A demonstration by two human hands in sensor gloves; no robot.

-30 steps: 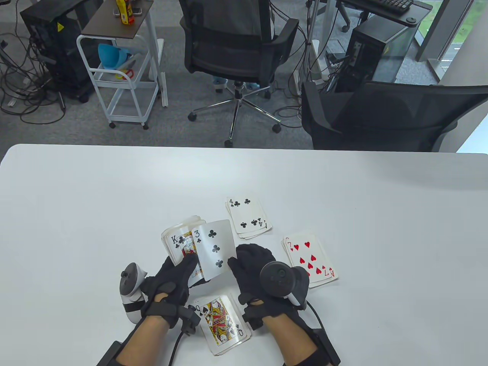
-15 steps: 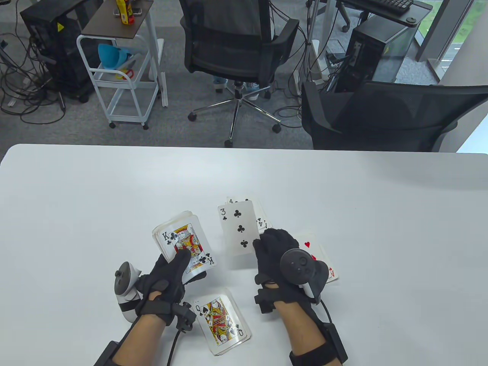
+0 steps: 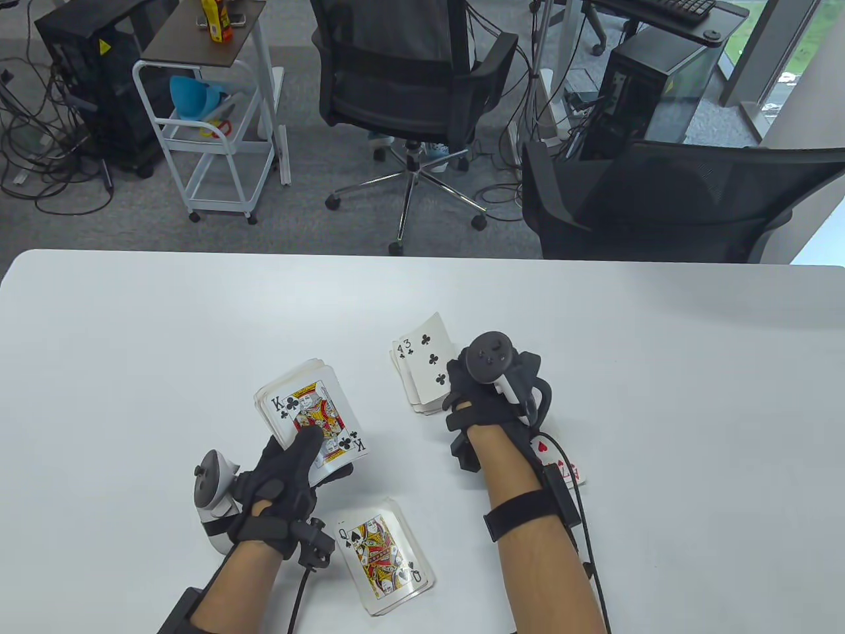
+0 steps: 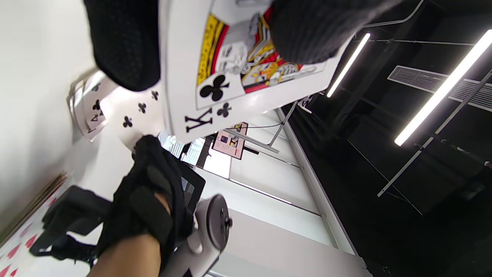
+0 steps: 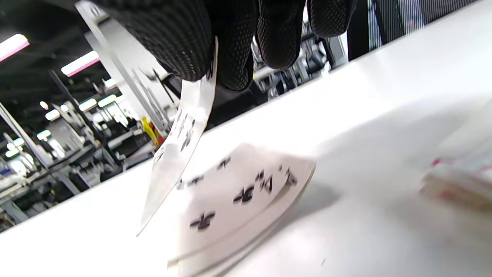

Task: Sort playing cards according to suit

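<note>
My left hand [image 3: 290,472] grips the face-up deck [image 3: 310,419], king of clubs [image 4: 246,73] on top, thumb across the card. My right hand [image 3: 462,386] pinches the three of clubs [image 3: 429,356] between thumb and fingers and holds it tilted over the clubs pile [image 3: 422,396]. In the right wrist view the three of clubs [image 5: 180,150] hangs from the fingertips [image 5: 230,57], its lower edge just above the clubs pile [image 5: 238,200]. The spades pile [image 3: 383,558], queen on top, lies by my left wrist. My right forearm hides most of the hearts pile [image 3: 561,462].
The white table [image 3: 132,370] is bare on the left and far side. Two black office chairs [image 3: 660,198] stand beyond its far edge, with a white trolley [image 3: 211,132] further back on the floor.
My right hand has carried the three of clubs away from the deck, forward and right, to just over the clubs pile. My left hand with the deck drifted slightly left.
</note>
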